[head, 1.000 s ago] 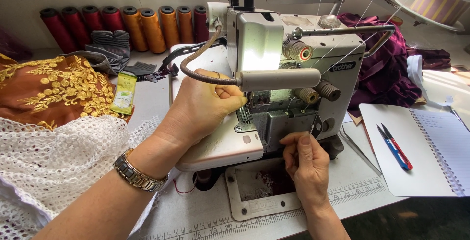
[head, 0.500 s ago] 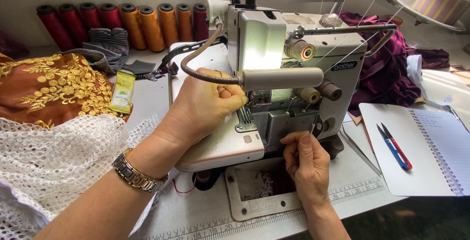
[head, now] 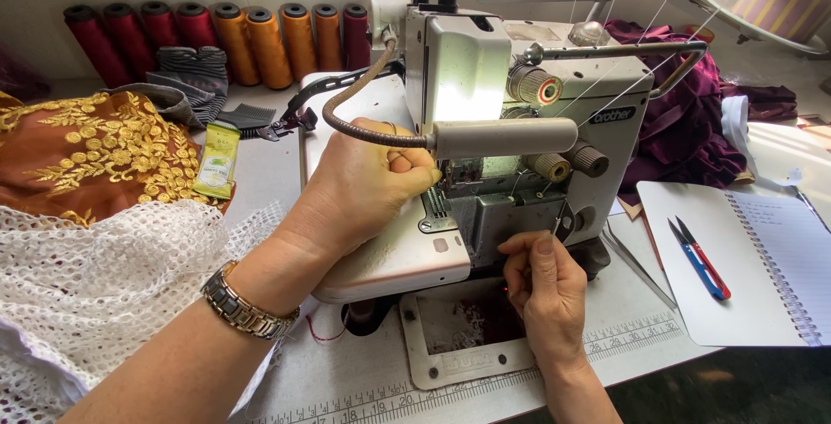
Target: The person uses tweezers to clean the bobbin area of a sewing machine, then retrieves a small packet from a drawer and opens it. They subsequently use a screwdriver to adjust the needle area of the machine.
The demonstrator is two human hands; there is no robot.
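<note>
A grey-white overlock sewing machine (head: 485,78) stands on the table in the middle of the head view. My left hand (head: 359,190), with a metal watch (head: 247,311) on its wrist, rests on the machine's white bed, its fingers curled together against the needle area under a gooseneck lamp (head: 506,137). My right hand (head: 547,290) is lower, at the machine's front. Its thumb and forefinger are pinched together against a small dark part there. I see nothing between the fingertips of either hand. Below the right hand an opening in the table plate (head: 467,337) shows lint.
White lace fabric (head: 104,277) and brown gold-embroidered cloth (head: 78,151) lie at the left, beside a green sachet (head: 218,160). Several red and orange thread cones (head: 225,39) line the back. At the right are maroon fabric (head: 684,121), thread snips (head: 699,260) and a spiral notebook (head: 779,251).
Both hands stay at the same spots on the machine; only the fingertips shift slightly.
</note>
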